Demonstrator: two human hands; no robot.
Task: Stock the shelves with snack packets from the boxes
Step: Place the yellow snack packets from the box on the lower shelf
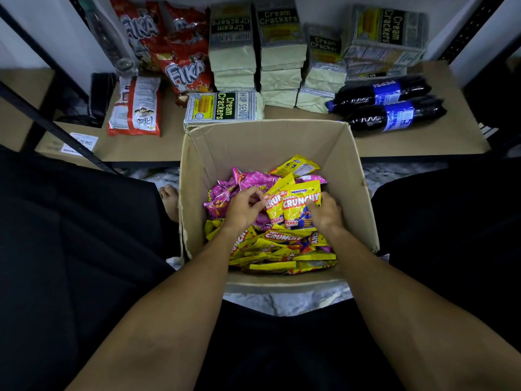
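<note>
Open cardboard box (253,142) stands on the floor between the person's legs, its far wall just short of the shelf (408,145) edge. Both hands are inside the box.

Left hand (244,210): fingers curled, pinching the left edge of the upright packets (301,204), two yellow ones standing face-on near the box centre. Right hand (324,214): fingers curled round the right edge of the same pair. The hands are apart, with the pair between them.

Contents of the box: loose yellow packets (282,244) heaped along the near side, under both wrists; pink packets (245,184) on the far left side, beyond the left hand. More yellow ones lie at the far right.

Beyond the box, on the shelf: one cracker pack (222,107) lying flat just past the far wall; stacked cracker packs (279,52) behind it; red bags (183,69) to the far left; two dark bottles (389,105) lying on their sides to the far right.

A bare foot (169,198) rests just beside the box's left wall.
</note>
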